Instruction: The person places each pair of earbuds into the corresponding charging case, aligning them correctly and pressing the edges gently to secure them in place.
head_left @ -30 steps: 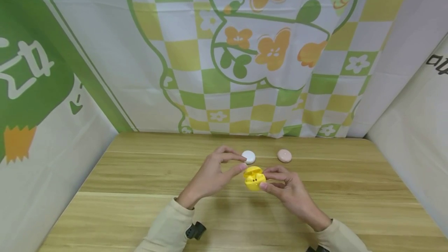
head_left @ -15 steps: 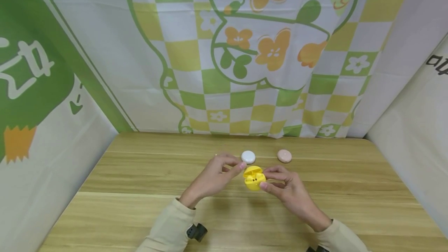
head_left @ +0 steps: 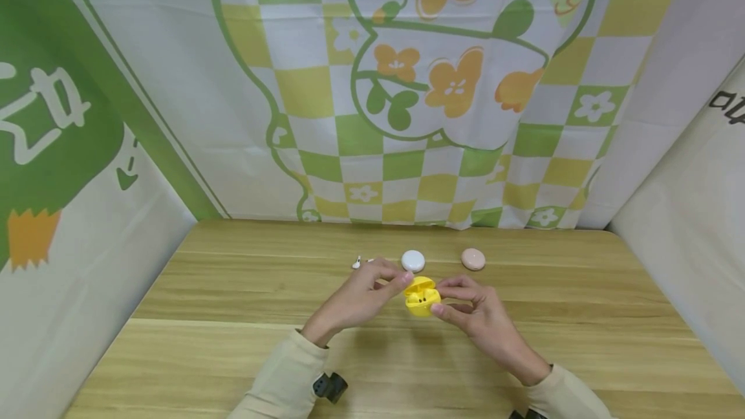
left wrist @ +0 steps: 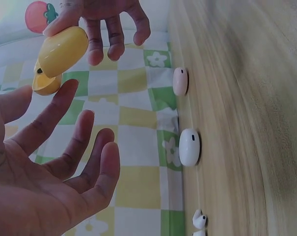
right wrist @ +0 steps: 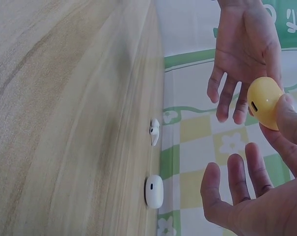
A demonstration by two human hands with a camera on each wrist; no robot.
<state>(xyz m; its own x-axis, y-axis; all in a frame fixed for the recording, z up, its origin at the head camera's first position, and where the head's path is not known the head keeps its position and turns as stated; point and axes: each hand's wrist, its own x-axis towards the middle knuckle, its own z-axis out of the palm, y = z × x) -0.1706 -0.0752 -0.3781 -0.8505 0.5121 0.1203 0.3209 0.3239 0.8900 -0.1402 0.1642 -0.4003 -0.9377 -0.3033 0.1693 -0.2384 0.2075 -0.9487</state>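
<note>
Wood-grained table [head_left: 174,354] below, the right hand [head_left: 482,314] pinches a glossy yellow earbud case [head_left: 423,308], lid raised, short of the far edge; the left hand [head_left: 362,295], fingers loosely spread, partly blocks the white earbuds [left wrist: 199,220]. Beyond sit a white case [head_left: 412,260] and pink case [head_left: 473,259].

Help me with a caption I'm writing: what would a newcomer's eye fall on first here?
Probably the bright yellow case, held open in the right hand above the table, the left hand beside it. Next might come the checkered cloth with orange flowers behind the table. The white case and pink case look quieter, on the table's far side.
</note>
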